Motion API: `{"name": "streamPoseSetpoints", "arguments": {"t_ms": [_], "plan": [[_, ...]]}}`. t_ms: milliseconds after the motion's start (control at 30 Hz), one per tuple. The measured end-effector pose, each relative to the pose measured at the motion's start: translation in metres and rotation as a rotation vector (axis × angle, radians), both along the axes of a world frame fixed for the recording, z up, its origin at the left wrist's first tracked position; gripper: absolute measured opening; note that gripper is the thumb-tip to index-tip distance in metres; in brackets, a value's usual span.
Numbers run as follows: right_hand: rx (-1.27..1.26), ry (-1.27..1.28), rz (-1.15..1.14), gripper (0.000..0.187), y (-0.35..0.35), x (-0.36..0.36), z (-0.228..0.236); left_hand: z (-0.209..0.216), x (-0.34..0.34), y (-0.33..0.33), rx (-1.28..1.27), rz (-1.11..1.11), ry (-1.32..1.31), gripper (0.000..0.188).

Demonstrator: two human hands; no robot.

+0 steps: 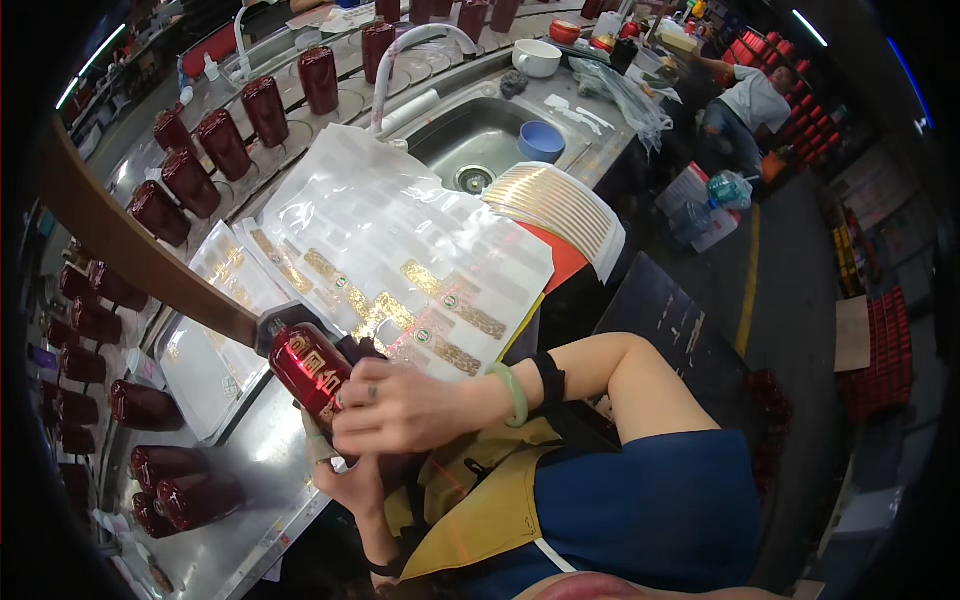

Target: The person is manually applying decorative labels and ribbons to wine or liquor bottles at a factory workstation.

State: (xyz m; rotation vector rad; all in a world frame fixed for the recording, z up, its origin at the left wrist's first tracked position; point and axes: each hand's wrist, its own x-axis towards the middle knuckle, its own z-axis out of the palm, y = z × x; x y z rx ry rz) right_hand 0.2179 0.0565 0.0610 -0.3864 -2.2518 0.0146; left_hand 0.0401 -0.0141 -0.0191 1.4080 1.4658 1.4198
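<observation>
Silvery metal worktop [265, 460] lies leftward. Right hand [405, 408] grips a glossy red bottle [306, 368] slanting up-left from it; left hand's [352, 483] hold beneath is unclear.

blue sleeve [645, 500] | mustard apron [475, 515] | pale-green bangle [517, 395] | black wristband [549, 380]

My right hand [405, 410] hides part of a red bottle [308, 368] and of my left hand [352, 484]; the upper edge crops far bottles [505, 14], and the sheet's [400, 215] finest markings are too small to read.
</observation>
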Motion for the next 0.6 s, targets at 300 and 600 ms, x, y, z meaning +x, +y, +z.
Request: {"name": "streamPoseSetpoints", "arguments": {"t_ms": [300,600], "plan": [[-0.064,0.129,-0.032,0.024,0.002,0.013,-0.004,-0.003,0.003,0.000,0.061,0.071,0.145,0.086],[-0.116,0.132,-0.065,0.026,0.006,0.018,-0.009,0.005,0.002,0.005,0.022,0.007,0.167,0.090]]}}
